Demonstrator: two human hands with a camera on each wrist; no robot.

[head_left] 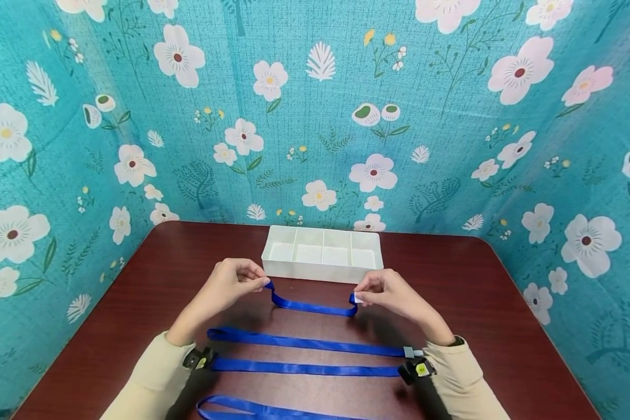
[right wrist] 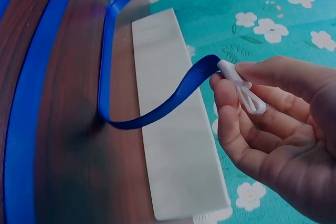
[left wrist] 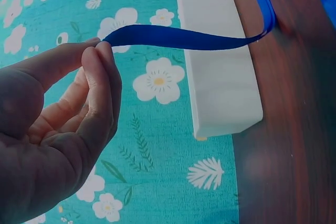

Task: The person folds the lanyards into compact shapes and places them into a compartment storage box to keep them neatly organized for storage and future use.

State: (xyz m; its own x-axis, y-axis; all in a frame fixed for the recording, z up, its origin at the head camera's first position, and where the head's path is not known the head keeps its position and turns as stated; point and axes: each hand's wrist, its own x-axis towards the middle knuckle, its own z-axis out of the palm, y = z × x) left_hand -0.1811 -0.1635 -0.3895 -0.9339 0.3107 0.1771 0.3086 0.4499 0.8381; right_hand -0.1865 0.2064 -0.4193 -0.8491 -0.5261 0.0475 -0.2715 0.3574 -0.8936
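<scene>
My left hand (head_left: 233, 286) pinches one end of a blue lanyard (head_left: 312, 307) between thumb and fingertips. At its other end my right hand (head_left: 391, 294) pinches a white plastic clip (right wrist: 229, 72), whose loop sticks out between the fingers in the right wrist view. Between the hands the strap sags, its middle at or near the tabletop in front of the tray. In the left wrist view the strap (left wrist: 168, 38) runs from the fingertips across the tray's side. Closer to me lie more blue straps (head_left: 304, 343), one ending in a pale clip (head_left: 409, 352).
A white tray (head_left: 320, 271) with several compartments stands at the back of the dark red-brown table (head_left: 152, 303). Another blue strap (head_left: 252, 408) lies at the near edge of the view. Flowered teal cloth (head_left: 304, 116) hangs behind and beside the table.
</scene>
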